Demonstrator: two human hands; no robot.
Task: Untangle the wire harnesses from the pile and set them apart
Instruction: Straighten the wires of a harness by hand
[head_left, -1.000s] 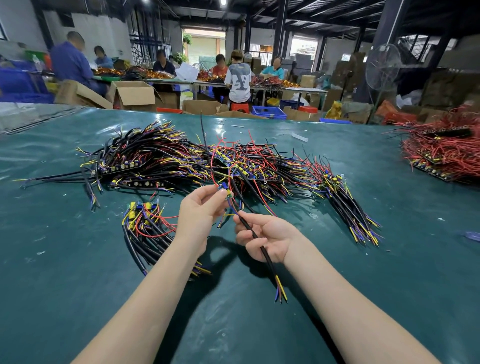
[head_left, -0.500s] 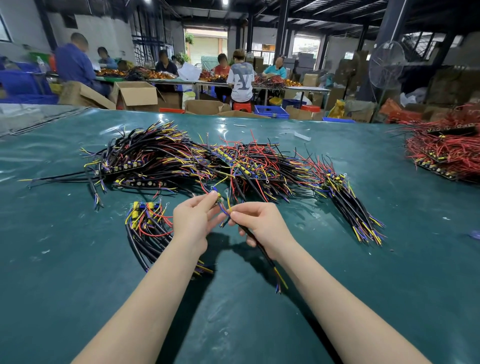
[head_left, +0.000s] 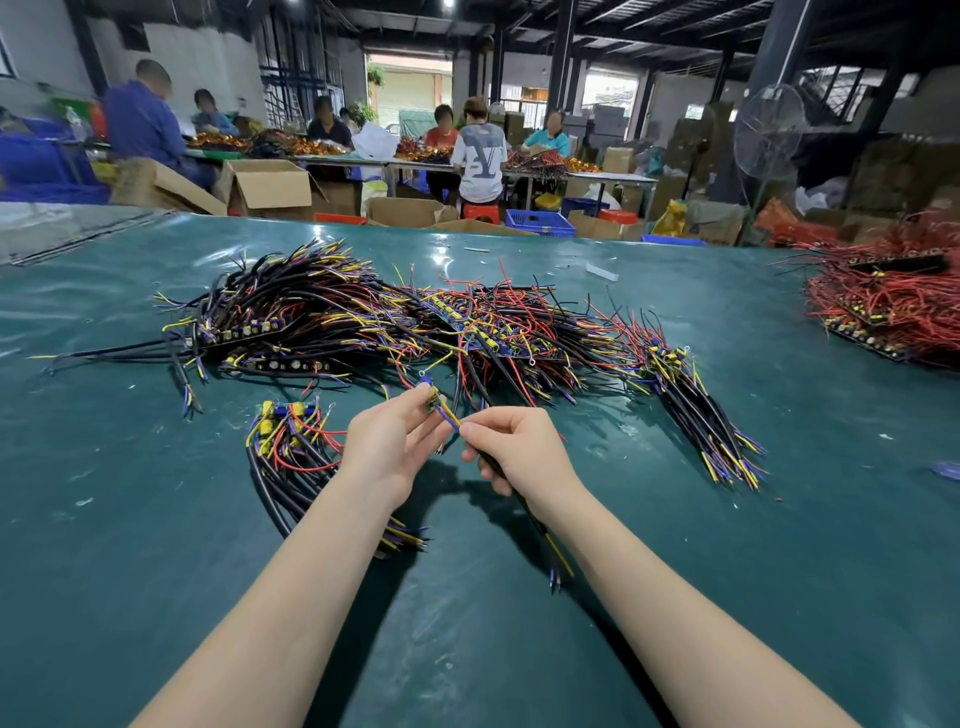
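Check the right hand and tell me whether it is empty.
No, the right hand grips the black cable of a wire harness, and the left hand pinches the harness's board end.

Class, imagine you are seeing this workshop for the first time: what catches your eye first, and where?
The tangled pile of black, red and yellow wire harnesses sprawls across the middle of the green table. Just in front, the left hand and right hand pinch a single harness between them. A red heap lies at the far right.
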